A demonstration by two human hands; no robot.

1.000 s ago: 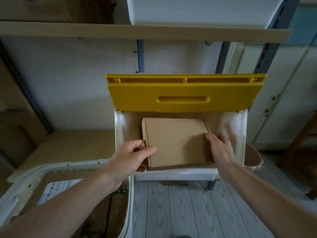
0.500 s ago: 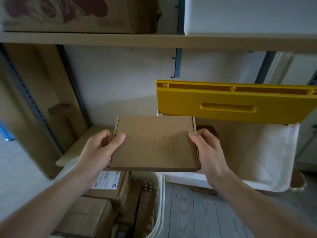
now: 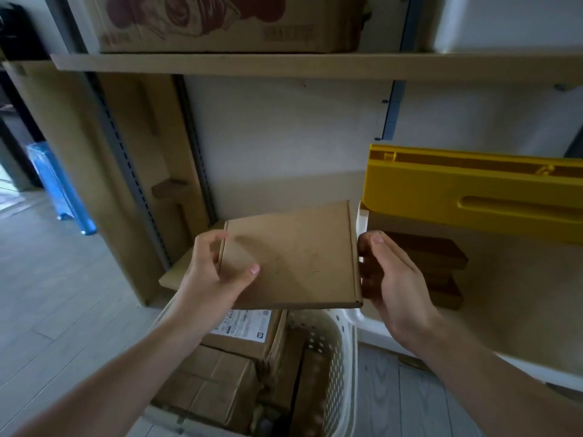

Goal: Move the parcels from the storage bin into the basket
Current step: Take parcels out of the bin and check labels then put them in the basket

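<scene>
A flat brown cardboard parcel (image 3: pixel 293 257) hangs in the air above the white perforated basket (image 3: pixel 331 351). My left hand (image 3: pixel 214 272) grips its left edge, thumb on top. My right hand (image 3: pixel 388 275) holds its right edge. The basket below holds several brown boxes, one with a white label (image 3: pixel 243 323). To the right stands the white storage bin (image 3: pixel 520 313) with its yellow lid (image 3: pixel 467 190) raised; more brown parcels (image 3: pixel 438 266) lie stacked inside it.
A wooden shelf board (image 3: pixel 284 64) runs overhead with a printed carton (image 3: pixel 227 23) on it. A lower shelf board (image 3: pixel 176 272) sits behind the basket. Metal rack uprights (image 3: pixel 126 159) stand at the left. Grey plank floor lies left and below.
The parcel was lifted out of the bin and carried left. It now hangs over the basket, both hands still on it. The view has swung left.
</scene>
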